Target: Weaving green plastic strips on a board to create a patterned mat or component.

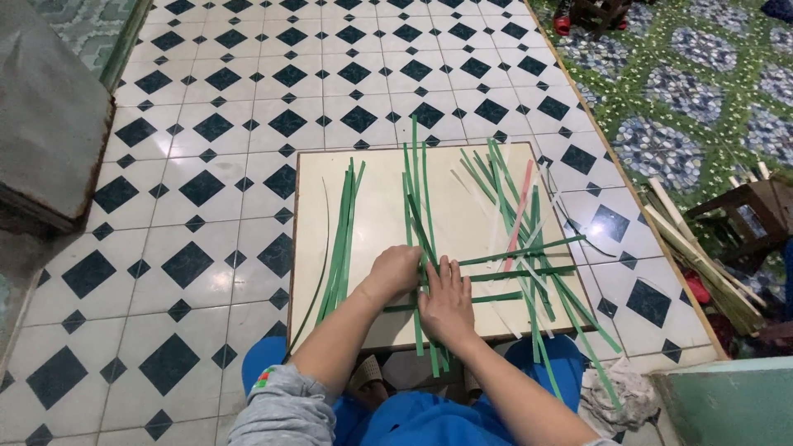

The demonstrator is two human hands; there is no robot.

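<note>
Both the left hand (395, 271) and right hand (447, 299) press flat, fingers not curled, on crossed green strips (429, 248) mid-board (314, 248), which look thin, light, springy and slippery, best pinned at the crossings, spare bundle (343, 235) lying left.

You are sitting on the floor of a home, turned for the moment into a small craft corner. The white ceramic floor tiles with dark blue diamonds (206, 124) are a household pattern, and beside them lies a green floral vinyl mat (694, 99). A low cream-coloured square board (380, 182) serves as your worktop on the floor. A small dark wooden stool (756, 211) and a bundle of pale split bamboo sticks (702, 256) sit to your right.
</note>
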